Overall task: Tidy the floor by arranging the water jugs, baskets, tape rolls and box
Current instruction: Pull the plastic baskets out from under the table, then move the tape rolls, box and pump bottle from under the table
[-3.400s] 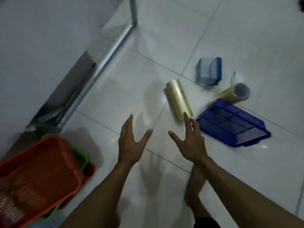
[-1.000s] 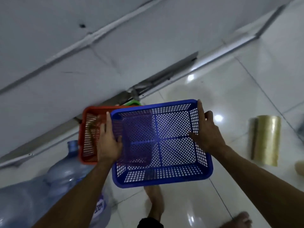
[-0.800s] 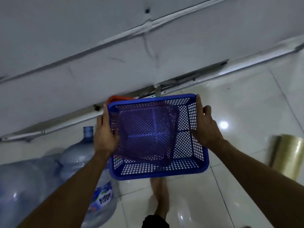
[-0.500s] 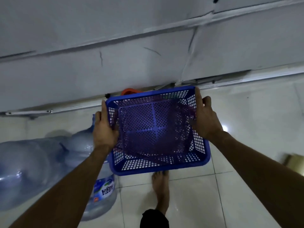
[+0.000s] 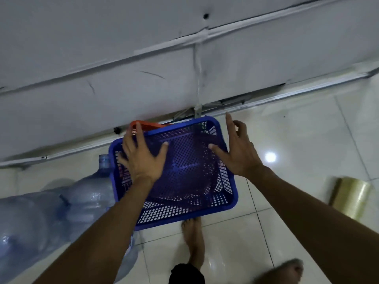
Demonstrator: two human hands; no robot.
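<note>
A blue mesh basket (image 5: pixel 184 206) sits nested on an orange basket (image 5: pixel 147 125), of which only the far rim shows, against the base of the wall. My left hand (image 5: pixel 141 158) hovers with spread fingers over the basket's left rim. My right hand (image 5: pixel 238 152) is spread over its right rim. Neither hand grips it. Two clear blue water jugs lie on the floor at the left, one (image 5: pixel 90 193) beside the basket and one (image 5: pixel 22 226) further left. A yellowish tape roll (image 5: pixel 352 196) lies at the right.
A grey wall panel (image 5: pixel 143 68) with a metal rail (image 5: pixel 287 95) at its foot runs across the top. The floor is glossy white tile (image 5: pixel 307 140). My bare feet (image 5: pixel 194 238) stand just below the basket, another foot (image 5: pixel 281 272) at the bottom right.
The blue basket went from being carried in both hands to resting on the orange one by the wall. Both hands have let go and opened above its rims.
</note>
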